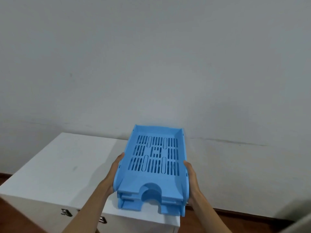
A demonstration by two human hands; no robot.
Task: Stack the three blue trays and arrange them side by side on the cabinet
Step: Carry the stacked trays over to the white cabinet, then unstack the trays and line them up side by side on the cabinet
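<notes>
A stack of light blue slotted trays (154, 167) sits nested over the right part of the white cabinet (64, 165). Three layers show at the stack's front edge, each with a rounded cut-out. My left hand (115, 172) grips the stack's left side wall. My right hand (191, 179) holds its right side wall. The stack's front edge reaches close to the cabinet's front edge. I cannot tell whether the stack rests on the top or hovers just above it.
A plain grey-white wall stands right behind the cabinet. Metal latches (66, 212) show on the cabinet's front face. Brown floor (10, 214) lies at the lower left. Bare cabinet top lies left of the trays.
</notes>
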